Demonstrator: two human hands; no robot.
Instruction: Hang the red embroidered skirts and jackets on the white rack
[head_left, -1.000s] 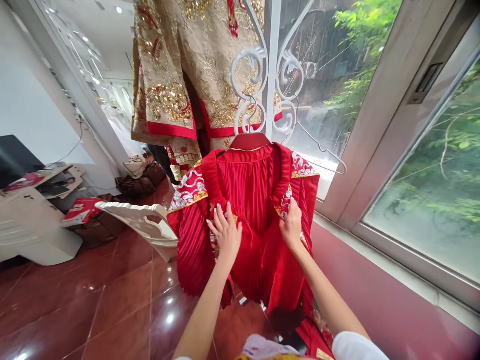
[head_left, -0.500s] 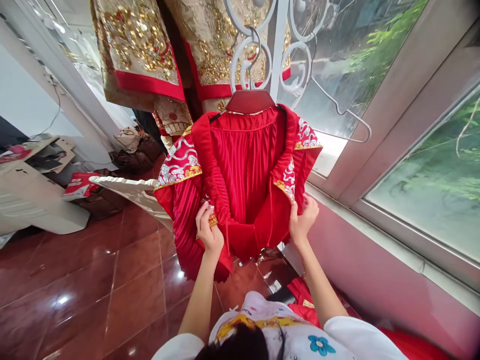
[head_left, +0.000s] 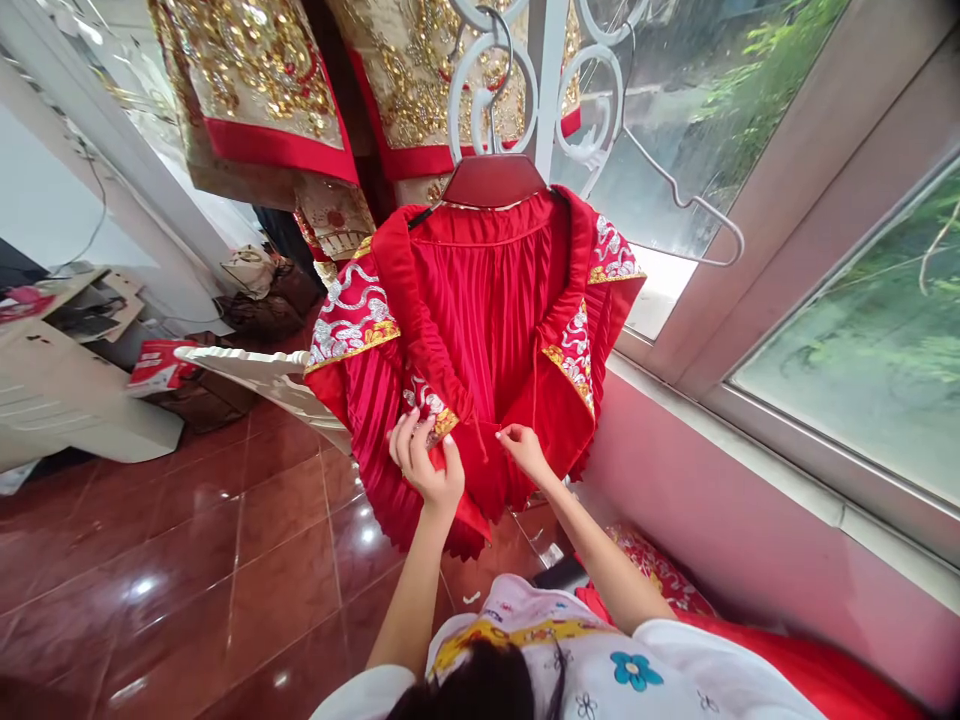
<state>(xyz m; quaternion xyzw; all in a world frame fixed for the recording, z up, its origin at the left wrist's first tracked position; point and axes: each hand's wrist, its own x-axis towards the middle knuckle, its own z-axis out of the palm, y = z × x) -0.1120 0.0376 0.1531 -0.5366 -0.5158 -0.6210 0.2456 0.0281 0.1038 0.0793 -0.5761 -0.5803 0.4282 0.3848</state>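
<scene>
A red pleated skirt [head_left: 480,290] with a gathered waistband and silver-and-gold embroidered panels hangs before me from a hanger with a dark red top [head_left: 495,182]. On its left front, my left hand [head_left: 429,462] lies against an embroidered panel, fingers and thumb spread apart. My right hand [head_left: 526,452] pinches the front edge of the skirt near the middle, with thumb and forefinger together. A thin red cord dangles close to both hands.
A white scrollwork rack [head_left: 551,90] carries the hanger, and a bare wire hanger [head_left: 679,200] hangs to its right. Gold-sequined garments [head_left: 259,80] hang behind. Windows are on the right. A white chair-like piece [head_left: 247,358] stands left on the tiled floor [head_left: 285,520]. Red cloth [head_left: 780,650] lies lower right.
My right hand has left the skirt's right side and moved left to its front middle. My left hand has shifted slightly right and down, its fingers opening. The view has moved a little.
</scene>
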